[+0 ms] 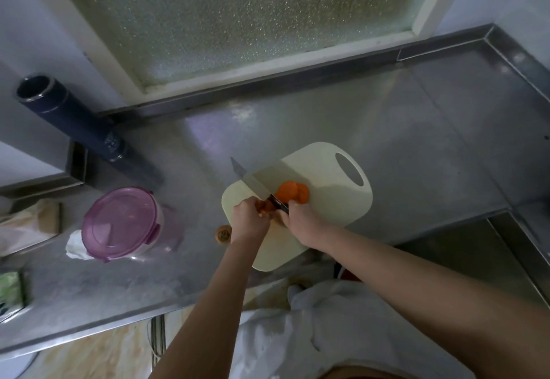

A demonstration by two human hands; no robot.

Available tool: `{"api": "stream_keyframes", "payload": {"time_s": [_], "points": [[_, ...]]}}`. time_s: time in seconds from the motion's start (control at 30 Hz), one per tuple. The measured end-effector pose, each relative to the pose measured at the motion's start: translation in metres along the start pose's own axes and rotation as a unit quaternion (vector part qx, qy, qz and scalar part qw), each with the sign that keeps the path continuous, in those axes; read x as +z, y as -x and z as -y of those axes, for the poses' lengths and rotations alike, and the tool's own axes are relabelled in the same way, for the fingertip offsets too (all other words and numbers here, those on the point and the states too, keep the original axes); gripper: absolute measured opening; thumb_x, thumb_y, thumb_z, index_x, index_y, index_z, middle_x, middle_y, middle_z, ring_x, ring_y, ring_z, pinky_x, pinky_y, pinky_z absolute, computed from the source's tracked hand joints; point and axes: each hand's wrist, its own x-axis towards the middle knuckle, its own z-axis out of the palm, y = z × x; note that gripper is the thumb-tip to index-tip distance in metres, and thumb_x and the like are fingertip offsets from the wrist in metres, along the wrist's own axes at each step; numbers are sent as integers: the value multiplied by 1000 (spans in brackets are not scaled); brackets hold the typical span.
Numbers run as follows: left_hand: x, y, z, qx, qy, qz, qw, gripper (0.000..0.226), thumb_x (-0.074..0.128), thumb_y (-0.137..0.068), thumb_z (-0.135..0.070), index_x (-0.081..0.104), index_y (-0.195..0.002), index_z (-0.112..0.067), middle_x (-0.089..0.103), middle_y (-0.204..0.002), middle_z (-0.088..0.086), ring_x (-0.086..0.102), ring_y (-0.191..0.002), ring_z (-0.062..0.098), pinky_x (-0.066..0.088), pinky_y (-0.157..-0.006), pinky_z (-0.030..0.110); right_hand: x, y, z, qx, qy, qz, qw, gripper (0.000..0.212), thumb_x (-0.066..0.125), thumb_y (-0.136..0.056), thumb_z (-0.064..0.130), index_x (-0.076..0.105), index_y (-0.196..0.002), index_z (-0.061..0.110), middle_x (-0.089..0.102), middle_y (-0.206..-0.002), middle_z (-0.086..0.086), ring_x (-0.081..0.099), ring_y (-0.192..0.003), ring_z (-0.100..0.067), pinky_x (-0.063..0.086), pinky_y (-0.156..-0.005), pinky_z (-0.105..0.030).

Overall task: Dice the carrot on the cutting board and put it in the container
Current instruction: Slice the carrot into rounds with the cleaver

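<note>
A cream cutting board lies on the steel counter. Orange carrot slices are piled near its middle. My left hand grips a carrot piece at the board's left side; most of that piece is hidden under the fingers. My right hand grips the dark handle of a knife, whose blade runs up and to the left past the board's edge, just beside the held carrot. A container with a purple lid, closed, stands to the left of the board.
A cut carrot end lies on the counter just left of the board. A dark pipe rises at the back left. White crumpled plastic sits beside the container. A sink basin drops away at the right.
</note>
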Motion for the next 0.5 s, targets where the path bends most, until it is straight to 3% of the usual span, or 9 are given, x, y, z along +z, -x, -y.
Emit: {"api": "stream_keyframes", "payload": {"time_s": [0.13,0.3,0.5], "points": [[-1,0,-2,3,-1,4,1000,18,65,-81,-11,65,-98,-4,67,-94,12,59,-91,28,38,-69,25,-6,7,-3,-8,4,20,1000,38,35,-101,32,50,-114,-1,61,-108,-20,59,-99,-34,35,-69,-31],[1,-2,0,-10,8,4,1000,18,67,-80,-12,64,-97,-5,65,-94,10,58,-89,25,38,-68,26,2,23,-29,-7,4,25,1000,24,37,-101,30,49,-97,10,57,-89,-10,58,-86,-29,39,-69,-31],[1,-2,2,-9,13,-1,1000,19,68,-79,-13,65,-96,-5,65,-91,10,57,-85,23,36,-66,25,12,22,-22,9,26,5,1000,32,34,-101,32,47,-112,5,61,-107,-18,58,-99,-34,43,-77,-36]]}}
